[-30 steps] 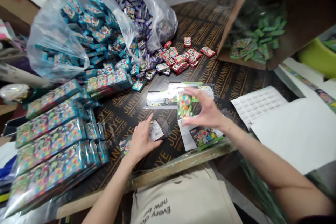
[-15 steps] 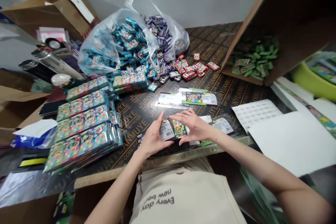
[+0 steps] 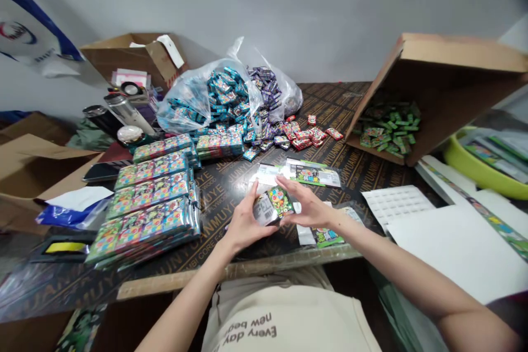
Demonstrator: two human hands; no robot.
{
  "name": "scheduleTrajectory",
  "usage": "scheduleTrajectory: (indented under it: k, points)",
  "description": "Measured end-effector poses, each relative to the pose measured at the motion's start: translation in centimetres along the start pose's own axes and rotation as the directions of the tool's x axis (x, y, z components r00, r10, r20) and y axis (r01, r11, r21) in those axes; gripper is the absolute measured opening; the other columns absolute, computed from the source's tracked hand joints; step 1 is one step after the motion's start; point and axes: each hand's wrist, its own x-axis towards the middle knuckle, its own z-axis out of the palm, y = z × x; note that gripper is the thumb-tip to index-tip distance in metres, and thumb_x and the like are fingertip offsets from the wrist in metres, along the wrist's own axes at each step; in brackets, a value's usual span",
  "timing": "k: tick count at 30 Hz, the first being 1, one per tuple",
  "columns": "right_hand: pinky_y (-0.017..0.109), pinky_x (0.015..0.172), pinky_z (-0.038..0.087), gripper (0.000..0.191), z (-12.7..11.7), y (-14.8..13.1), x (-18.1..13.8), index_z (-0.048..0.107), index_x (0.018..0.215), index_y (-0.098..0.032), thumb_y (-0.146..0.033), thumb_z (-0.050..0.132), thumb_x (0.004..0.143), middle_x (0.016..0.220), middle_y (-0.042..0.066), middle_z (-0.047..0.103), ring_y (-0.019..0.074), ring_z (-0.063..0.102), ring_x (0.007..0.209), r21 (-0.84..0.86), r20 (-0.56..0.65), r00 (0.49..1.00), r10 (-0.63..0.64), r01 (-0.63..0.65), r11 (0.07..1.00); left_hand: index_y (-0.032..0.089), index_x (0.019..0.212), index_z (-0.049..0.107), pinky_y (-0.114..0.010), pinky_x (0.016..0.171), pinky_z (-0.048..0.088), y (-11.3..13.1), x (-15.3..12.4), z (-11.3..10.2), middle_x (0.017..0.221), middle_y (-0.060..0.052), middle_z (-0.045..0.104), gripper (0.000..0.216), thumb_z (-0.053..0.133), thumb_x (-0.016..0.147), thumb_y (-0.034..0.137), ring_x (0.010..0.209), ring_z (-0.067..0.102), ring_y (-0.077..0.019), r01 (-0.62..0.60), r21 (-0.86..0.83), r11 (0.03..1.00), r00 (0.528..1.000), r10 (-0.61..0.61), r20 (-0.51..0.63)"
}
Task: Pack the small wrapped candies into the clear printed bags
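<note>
Between my two hands, just above the near part of the dark table, is a small printed packet [image 3: 281,203] with a colourful green face and a pale barcode side. My left hand [image 3: 244,221] grips its left end, with the thumb below and the fingers above. At its right end my right hand [image 3: 308,207] holds on, the fingers curved over the top edge. Flat printed wrappers [image 3: 311,175] lie just beyond my hands. Under my right forearm are more green wrappers [image 3: 328,236], partly hidden.
Stacked candy packs [image 3: 152,206] stand at the left. Clear bags [image 3: 185,102] of small blue and purple packets sit at the back, with loose red packets [image 3: 303,135] nearby. On the right are a tipped carton [image 3: 449,60] with green packets, white sheets [image 3: 457,231] and a lime-green basin [image 3: 474,168].
The packet has tilted between my hands, and its barcode side now faces up more to the left. My view has shifted, so the table's things appear lower.
</note>
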Motion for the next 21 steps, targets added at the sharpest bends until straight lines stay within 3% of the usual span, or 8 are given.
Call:
scheduleTrajectory:
  k: [5, 9, 11, 13, 15, 17, 19, 21]
  points:
    - [0.042, 0.100, 0.027, 0.089, -1.1, -0.2, 1.8, 0.019, 0.139, -0.021, -0.045, 0.067, 0.068, 0.131, 0.012, 0.045, 0.0262, 0.043, 0.117, -0.090, 0.092, 0.995, -0.037, 0.045, 0.995, 0.017, 0.140, 0.006, -0.040, 0.094, 0.038, 0.1, 0.3, -0.4, 0.121, -0.013, 0.050, 0.109, 0.072, 0.056, 0.034, 0.110, 0.050, -0.0260, -0.046, 0.047, 0.998, 0.993, 0.051, -0.105]
    - [0.042, 0.101, 0.026, 0.090, -1.3, -0.5, 2.7, 0.025, 0.137, -0.023, -0.047, 0.070, 0.063, 0.130, 0.011, 0.046, 0.0256, 0.045, 0.116, 0.030, 0.205, 0.972, -0.119, 0.115, 0.993, 0.018, 0.139, 0.015, -0.042, 0.099, 0.034, 0.4, 0.1, -0.4, 0.130, -0.014, 0.044, 0.105, 0.074, 0.052, 0.026, 0.117, 0.043, -0.0288, -0.152, 0.034, 0.988, 0.987, 0.153, -0.050]
    - [0.043, 0.102, 0.024, 0.089, -0.6, -0.8, 2.5, 0.030, 0.135, -0.024, -0.051, 0.070, 0.061, 0.132, 0.011, 0.044, 0.0265, 0.040, 0.121, 0.140, 0.102, 0.994, -0.038, 0.023, 0.990, 0.020, 0.138, 0.018, -0.042, 0.098, 0.035, 0.4, 0.2, -0.3, 0.128, -0.013, 0.045, 0.104, 0.076, 0.051, 0.028, 0.116, 0.044, -0.0289, -0.102, -0.008, 0.995, 0.986, 0.100, -0.134]
    - [0.043, 0.102, 0.026, 0.078, 0.8, -1.3, 2.4, 0.033, 0.133, -0.026, -0.055, 0.063, 0.067, 0.132, 0.009, 0.044, 0.0255, 0.038, 0.123, 0.340, -0.121, 0.968, 0.218, -0.166, 0.926, 0.021, 0.137, 0.022, -0.041, 0.094, 0.037, 0.2, 0.5, -0.3, 0.124, -0.011, 0.048, 0.105, 0.078, 0.049, 0.031, 0.111, 0.048, -0.0277, 0.019, -0.105, 0.994, 0.948, -0.051, -0.313]
    - [0.040, 0.096, 0.036, 0.062, 2.6, -1.9, 2.6, 0.035, 0.131, -0.029, -0.054, 0.051, 0.077, 0.128, 0.006, 0.048, 0.0223, 0.045, 0.118, 0.623, -0.259, 0.801, 0.539, -0.288, 0.727, 0.021, 0.133, 0.033, -0.038, 0.089, 0.041, 0.0, 1.1, 0.0, 0.115, -0.009, 0.054, 0.096, 0.078, 0.049, 0.033, 0.103, 0.053, -0.0247, 0.105, -0.326, 0.940, 0.878, -0.242, -0.414]
    - [0.036, 0.086, 0.044, 0.054, 4.4, -2.3, 3.2, 0.036, 0.128, -0.030, -0.052, 0.048, 0.080, 0.118, 0.004, 0.055, 0.0200, 0.054, 0.106, 0.838, -0.235, 0.600, 0.764, -0.273, 0.473, 0.017, 0.120, 0.049, -0.034, 0.082, 0.044, -0.2, 1.5, 0.8, 0.101, -0.007, 0.061, 0.071, 0.075, 0.056, 0.035, 0.090, 0.058, -0.0205, 0.117, -0.606, 0.787, 0.848, -0.397, -0.351]
    - [0.033, 0.074, 0.049, 0.054, 5.8, -2.3, 4.0, 0.040, 0.123, -0.027, -0.047, 0.055, 0.076, 0.101, 0.002, 0.063, 0.0191, 0.061, 0.089, 0.934, -0.178, 0.455, 0.872, -0.201, 0.296, 0.013, 0.103, 0.060, -0.031, 0.076, 0.046, -0.1, 1.5, 1.7, 0.088, -0.006, 0.065, 0.045, 0.068, 0.065, 0.037, 0.080, 0.061, -0.0174, 0.105, -0.819, 0.563, 0.852, -0.476, -0.218]
    - [0.030, 0.063, 0.050, 0.051, 6.5, -2.0, 4.5, 0.043, 0.116, -0.024, -0.038, 0.061, 0.070, 0.084, 0.000, 0.066, 0.0174, 0.062, 0.071, 0.964, -0.150, 0.377, 0.914, -0.150, 0.221, 0.012, 0.090, 0.064, -0.030, 0.073, 0.047, 0.2, 1.3, 2.6, 0.082, -0.006, 0.067, 0.034, 0.063, 0.070, 0.040, 0.075, 0.061, -0.0163, 0.094, -0.927, 0.363, 0.845, -0.522, -0.119]
